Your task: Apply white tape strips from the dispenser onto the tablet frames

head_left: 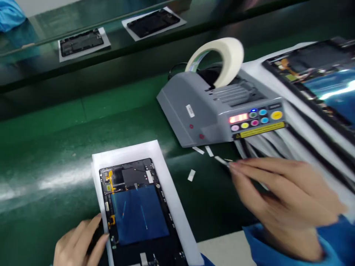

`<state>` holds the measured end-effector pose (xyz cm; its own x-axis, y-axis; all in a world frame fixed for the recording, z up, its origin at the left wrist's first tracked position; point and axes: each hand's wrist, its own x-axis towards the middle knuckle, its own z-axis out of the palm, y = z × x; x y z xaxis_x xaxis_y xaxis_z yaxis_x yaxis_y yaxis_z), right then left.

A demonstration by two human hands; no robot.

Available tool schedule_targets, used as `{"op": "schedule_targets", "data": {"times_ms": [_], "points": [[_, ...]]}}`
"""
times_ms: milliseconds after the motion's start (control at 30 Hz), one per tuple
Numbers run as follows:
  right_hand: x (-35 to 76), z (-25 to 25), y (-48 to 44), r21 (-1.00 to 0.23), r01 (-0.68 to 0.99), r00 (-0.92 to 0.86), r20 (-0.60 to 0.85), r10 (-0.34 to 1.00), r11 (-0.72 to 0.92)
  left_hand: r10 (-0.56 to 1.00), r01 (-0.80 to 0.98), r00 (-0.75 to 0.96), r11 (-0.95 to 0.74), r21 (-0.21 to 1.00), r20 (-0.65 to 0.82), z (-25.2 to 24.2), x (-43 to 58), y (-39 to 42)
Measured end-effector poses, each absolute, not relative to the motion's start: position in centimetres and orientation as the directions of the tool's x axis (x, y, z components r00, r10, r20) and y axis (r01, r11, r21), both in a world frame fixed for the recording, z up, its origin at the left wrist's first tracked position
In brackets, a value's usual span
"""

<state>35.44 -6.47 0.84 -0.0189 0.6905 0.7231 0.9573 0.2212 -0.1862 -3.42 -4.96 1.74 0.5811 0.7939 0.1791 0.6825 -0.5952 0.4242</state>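
Note:
An opened tablet [138,210] with a blue battery lies in a white foam tray [166,184] on the green bench. My left hand [79,244] rests on the tray's left edge, fingers curled against it. My right hand [277,199] reaches toward the grey tape dispenser [210,111], its fingertips stretched out and pinched on a small white tape strip [221,160]. A roll of cream tape [224,59] sits on top of the dispenser. Three cut strips [191,175] lie loose on the bench below its outlet.
A stack of foam trays with another opened tablet [318,81] stands at the right, behind the dispenser. Two more tablets on white trays [81,42] [152,22] lie on the far conveyor. A blue sleeve [9,14] shows at top left.

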Motion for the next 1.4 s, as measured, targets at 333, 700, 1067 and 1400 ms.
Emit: {"op": "schedule_targets", "data": {"times_ms": [333, 700, 1067, 1400], "points": [[22.3, 0.9, -1.7, -0.264, 0.84, -0.283, 0.532, 0.798, 0.474, 0.458, 0.457, 0.865, -0.888, 0.056, 0.204, 0.2, 0.3, 4.7], [20.3, -1.8, 0.8, -0.106, 0.849, -0.405, 0.5, 0.765, 0.518, 0.526, 0.495, 0.825, -0.849, 0.188, 0.206, -1.2, 0.4, 3.8], [20.3, -1.9, 0.4, -0.09, 0.837, -0.446, 0.458, 0.769, 0.539, 0.529, 0.49, 0.819, -0.846, 0.211, 0.22, -1.1, 0.5, 3.8], [20.2, -1.7, 0.3, -0.091, 0.844, -0.441, 0.443, 0.78, 0.528, 0.524, 0.485, 0.823, -0.849, 0.208, 0.219, -1.1, 0.3, 3.9]]}}
